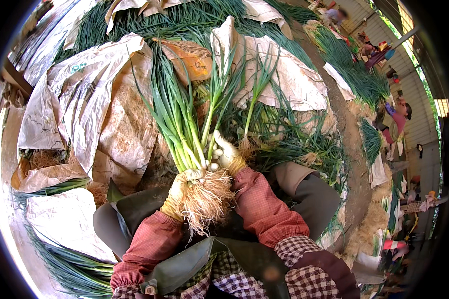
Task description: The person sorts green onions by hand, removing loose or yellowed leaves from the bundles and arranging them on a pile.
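Note:
A bunch of spring onions stands upright in front of me, its long green leaves pointing away and its tangled pale roots hanging towards my lap. My left hand, in a yellowish glove, is wrapped round the lower stems at the left. My right hand, gloved too, closes against the white stem ends on the right side, one finger raised along them; its other fingers are partly hidden. Just right of that hand, a separate spring onion leans upright with its roots down.
Pale sacking sheets cover heaps ahead and left. More spring onions lie in a far pile, at my right and lower left. An earthen path runs on the right; beyond it people sit beside other piles.

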A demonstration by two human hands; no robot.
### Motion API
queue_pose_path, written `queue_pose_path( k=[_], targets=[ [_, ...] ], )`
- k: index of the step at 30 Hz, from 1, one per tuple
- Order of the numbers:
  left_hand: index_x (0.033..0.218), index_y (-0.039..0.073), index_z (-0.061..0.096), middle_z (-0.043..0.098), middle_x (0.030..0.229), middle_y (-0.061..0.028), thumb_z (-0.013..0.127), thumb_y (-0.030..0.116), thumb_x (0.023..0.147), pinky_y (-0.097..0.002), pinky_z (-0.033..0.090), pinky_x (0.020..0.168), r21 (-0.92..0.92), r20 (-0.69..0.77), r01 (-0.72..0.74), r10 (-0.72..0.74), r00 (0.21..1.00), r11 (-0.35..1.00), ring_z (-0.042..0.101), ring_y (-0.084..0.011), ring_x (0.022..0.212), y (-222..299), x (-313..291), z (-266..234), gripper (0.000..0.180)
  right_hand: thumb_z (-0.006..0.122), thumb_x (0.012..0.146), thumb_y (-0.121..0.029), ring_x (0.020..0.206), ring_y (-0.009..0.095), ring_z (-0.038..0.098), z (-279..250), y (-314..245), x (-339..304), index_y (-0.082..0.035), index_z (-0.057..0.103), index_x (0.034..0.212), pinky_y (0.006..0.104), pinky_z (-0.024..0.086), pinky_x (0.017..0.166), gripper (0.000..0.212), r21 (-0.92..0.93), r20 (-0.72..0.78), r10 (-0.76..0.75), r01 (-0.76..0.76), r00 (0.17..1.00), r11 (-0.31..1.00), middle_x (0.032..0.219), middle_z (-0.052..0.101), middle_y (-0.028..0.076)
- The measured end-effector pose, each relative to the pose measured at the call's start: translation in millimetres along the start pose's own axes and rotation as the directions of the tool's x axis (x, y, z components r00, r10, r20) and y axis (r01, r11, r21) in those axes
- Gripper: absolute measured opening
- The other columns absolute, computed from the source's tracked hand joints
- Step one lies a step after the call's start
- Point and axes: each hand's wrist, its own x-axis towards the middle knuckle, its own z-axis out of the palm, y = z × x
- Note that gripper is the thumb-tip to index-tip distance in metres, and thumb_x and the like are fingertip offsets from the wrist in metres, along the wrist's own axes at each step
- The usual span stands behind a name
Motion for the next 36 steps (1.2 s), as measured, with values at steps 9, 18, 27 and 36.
queue_pose_path(
  k=[9,18,27,36],
  targets=[
    [0.108,-0.006,0.050,0.060,0.100,-0.0177,0.051,0.004,0.073,-0.0320,0.050,0.076,0.007,-0.014,0.063,-0.063,0.998,0.998,0.059,-0.0235,0.081,1.7,9.7,-7.9,0.037,0.050,0.085,-0.045,0.045,0.004,0.046,-40.0,43.8,25.7,0.001,0.054,0.104,0.0205,0.040,0.038,0.050,-0.057,-0.161,0.210,-0.222,0.964,0.973,0.061,0.049,-0.006],
    [0.107,-0.006,0.051,0.057,0.106,-0.0194,0.050,0.000,0.074,-0.0317,0.047,0.082,0.139,-0.042,0.072,-0.066,0.997,0.988,0.057,-0.0259,0.090,5.8,13.7,-10.4,0.034,0.060,0.082,-0.019,0.087,0.021,0.057,-72.9,77.6,-25.5,0.002,0.052,0.107,0.0277,0.047,0.080,0.034,0.357,0.005,0.279,-0.263,0.960,0.896,0.103,0.057,0.011],
    [0.105,0.002,0.048,0.054,0.097,-0.0135,0.056,0.009,0.069,-0.0344,0.047,0.078,-0.078,0.229,-0.130,0.144,0.963,0.988,0.054,-0.0227,0.084,33.7,-13.7,41.6,0.038,0.056,0.083,-0.018,0.066,0.017,0.060,-22.9,-181.7,28.5,-0.001,0.050,0.112,0.0271,0.050,0.056,0.034,-0.937,-0.135,-0.897,0.240,0.421,0.254,0.085,0.062,0.009],
    [0.105,-0.006,0.053,0.060,0.090,-0.0148,0.053,0.000,0.073,-0.0295,0.050,0.069,0.252,-0.041,0.037,-0.027,0.999,0.967,0.059,-0.0218,0.075,10.6,24.1,-16.2,0.033,0.065,0.073,-0.033,0.069,0.021,0.058,-73.6,-72.9,5.9,-0.002,0.062,0.088,0.0330,0.045,0.066,0.035,-0.855,-0.489,-0.492,-0.283,0.721,0.435,0.076,0.062,0.012]
  ],
)
